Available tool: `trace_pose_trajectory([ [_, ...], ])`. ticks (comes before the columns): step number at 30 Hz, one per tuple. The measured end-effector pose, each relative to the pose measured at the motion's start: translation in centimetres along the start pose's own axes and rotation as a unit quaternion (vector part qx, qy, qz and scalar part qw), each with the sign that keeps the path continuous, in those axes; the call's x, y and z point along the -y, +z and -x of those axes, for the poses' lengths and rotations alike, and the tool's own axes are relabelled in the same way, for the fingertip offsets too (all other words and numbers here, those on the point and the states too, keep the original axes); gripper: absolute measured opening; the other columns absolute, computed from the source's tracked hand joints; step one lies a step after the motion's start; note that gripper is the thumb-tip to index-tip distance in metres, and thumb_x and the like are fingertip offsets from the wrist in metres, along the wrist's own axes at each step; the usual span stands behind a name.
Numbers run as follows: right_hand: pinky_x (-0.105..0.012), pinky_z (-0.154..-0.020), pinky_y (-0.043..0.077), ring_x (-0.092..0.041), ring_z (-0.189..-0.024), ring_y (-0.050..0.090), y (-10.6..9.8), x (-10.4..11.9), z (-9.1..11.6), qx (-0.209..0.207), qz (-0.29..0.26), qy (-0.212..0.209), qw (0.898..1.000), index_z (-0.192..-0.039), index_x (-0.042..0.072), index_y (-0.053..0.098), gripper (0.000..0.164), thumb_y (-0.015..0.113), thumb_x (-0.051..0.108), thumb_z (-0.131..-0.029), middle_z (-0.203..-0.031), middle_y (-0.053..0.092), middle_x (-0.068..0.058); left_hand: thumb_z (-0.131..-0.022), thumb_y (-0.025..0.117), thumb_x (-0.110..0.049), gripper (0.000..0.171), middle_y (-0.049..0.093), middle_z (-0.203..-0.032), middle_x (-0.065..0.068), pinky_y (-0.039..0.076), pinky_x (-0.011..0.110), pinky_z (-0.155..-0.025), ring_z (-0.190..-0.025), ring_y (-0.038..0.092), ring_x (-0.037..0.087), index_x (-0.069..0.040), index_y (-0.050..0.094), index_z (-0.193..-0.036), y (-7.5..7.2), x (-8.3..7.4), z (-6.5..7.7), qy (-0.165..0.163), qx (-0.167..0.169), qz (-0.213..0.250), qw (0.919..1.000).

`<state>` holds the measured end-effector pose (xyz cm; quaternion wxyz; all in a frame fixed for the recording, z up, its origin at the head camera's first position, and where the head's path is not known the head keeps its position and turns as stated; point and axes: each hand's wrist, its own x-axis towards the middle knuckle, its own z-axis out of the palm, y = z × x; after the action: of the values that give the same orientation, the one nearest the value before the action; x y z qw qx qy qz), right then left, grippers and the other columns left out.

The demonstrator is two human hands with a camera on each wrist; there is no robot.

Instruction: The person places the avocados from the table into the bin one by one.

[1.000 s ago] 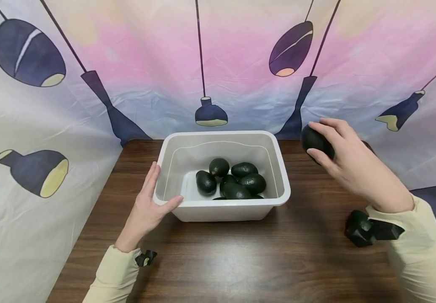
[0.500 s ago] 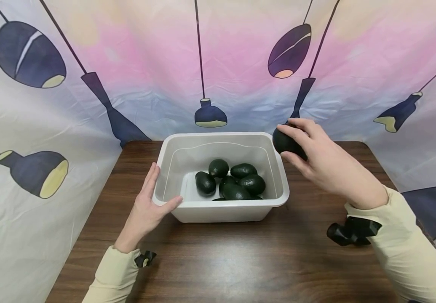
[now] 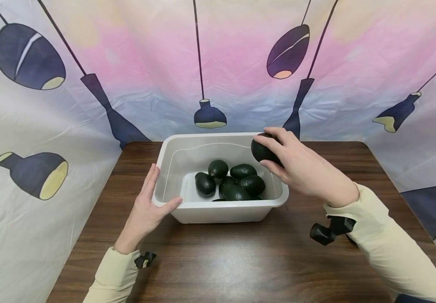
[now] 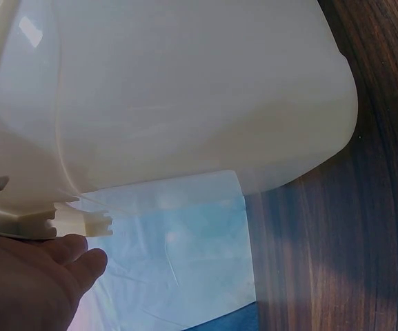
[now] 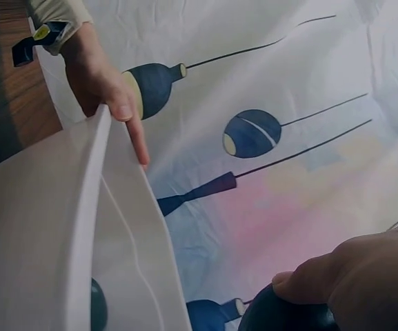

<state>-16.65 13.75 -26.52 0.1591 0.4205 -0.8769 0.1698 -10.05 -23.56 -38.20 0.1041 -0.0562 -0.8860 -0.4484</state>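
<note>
A dark green avocado (image 3: 262,149) is gripped by my right hand (image 3: 305,170), fingers over its top and thumb at its near side. Both are above the right back part of a white plastic bin (image 3: 218,213). Several avocados (image 3: 236,191) lie on the bin's floor, mostly toward the right; the front wall partly hides some. My left hand (image 3: 147,212) rests at the bin's left front corner, thumb on the front rim and straight fingers along the left side. In the left wrist view, the left fingertips (image 4: 92,265) are right at the rim. The right wrist view catches the held avocado (image 5: 281,314) low down.
The bin stands on a dark brown wooden table (image 3: 210,261), near its back edge. A cloth (image 3: 153,63) printed with hanging lamps rises behind and at the sides. Black cameras sit on both wrists, the right camera (image 3: 331,230) over the table. Something dark shows beside the right sleeve.
My right hand has carried the avocado leftward from the table's right side to over the bin. The left hand, the bin and the avocados inside have stayed in place.
</note>
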Motion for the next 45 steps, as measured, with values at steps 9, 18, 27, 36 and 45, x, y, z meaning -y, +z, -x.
trace_pose_trajectory([
  [9, -0.046, -0.096, 0.042, -0.035, -0.124, 0.045, 1.4, -0.3, -1.3, 0.001, -0.004, -0.028, 1.000, -0.141, 0.006, 0.048, 0.053, 0.067, 0.017, -0.093, -0.140, 0.042, -0.020, -0.080, 0.081, -0.032, 0.099, 0.009, -0.161, -0.011, 0.022, 0.053, -0.110, -0.146, 0.015, 0.020, -0.014, 0.020, -0.156, 0.0, 0.2, 0.0, -0.004, 0.005, 0.005, 1.0000],
  [18, -0.050, -0.096, 0.039, -0.033, -0.125, 0.043, 2.1, -0.8, -2.2, 0.006, -0.008, -0.026, 1.000, -0.141, 0.007, 0.047, 0.052, 0.067, 0.014, -0.093, -0.141, 0.040, -0.020, -0.080, 0.081, -0.031, 0.099, 0.010, -0.161, -0.011, 0.023, 0.053, -0.110, -0.145, 0.016, 0.019, -0.013, 0.021, -0.156, 0.0, 0.1, -0.1, 0.001, 0.003, 0.004, 1.0000],
  [27, -0.064, -0.098, 0.035, -0.040, -0.134, 0.035, 2.4, -0.9, -2.2, 0.043, 0.000, -0.001, 0.999, -0.142, 0.005, 0.045, 0.056, 0.067, 0.025, -0.094, -0.152, 0.029, -0.023, -0.080, 0.082, -0.030, 0.099, 0.011, -0.161, -0.008, 0.023, 0.052, -0.111, -0.145, 0.017, 0.020, -0.011, 0.021, -0.156, 0.1, 0.1, -0.1, 0.003, 0.001, 0.005, 1.0000],
  [36, -0.064, -0.100, 0.032, -0.039, -0.135, 0.034, 1.9, -1.6, -1.0, 0.052, 0.002, 0.026, 0.998, -0.142, 0.007, 0.045, 0.058, 0.066, 0.030, -0.094, -0.152, 0.029, -0.021, -0.079, 0.082, -0.032, 0.099, 0.010, -0.161, -0.012, 0.023, 0.055, -0.110, -0.145, 0.017, 0.020, -0.015, 0.021, -0.156, 0.0, 0.3, -0.2, 0.003, 0.002, 0.000, 1.0000],
  [45, -0.064, -0.100, 0.030, -0.038, -0.138, 0.030, 1.1, -2.2, 0.6, 0.028, 0.008, 0.051, 0.998, -0.144, 0.009, 0.046, 0.059, 0.068, 0.029, -0.093, -0.153, 0.028, -0.020, -0.080, 0.081, -0.034, 0.099, 0.009, -0.161, -0.012, 0.024, 0.057, -0.109, -0.145, 0.017, 0.022, -0.016, 0.019, -0.156, -0.1, 0.2, -0.1, -0.006, 0.010, -0.003, 0.9999],
])
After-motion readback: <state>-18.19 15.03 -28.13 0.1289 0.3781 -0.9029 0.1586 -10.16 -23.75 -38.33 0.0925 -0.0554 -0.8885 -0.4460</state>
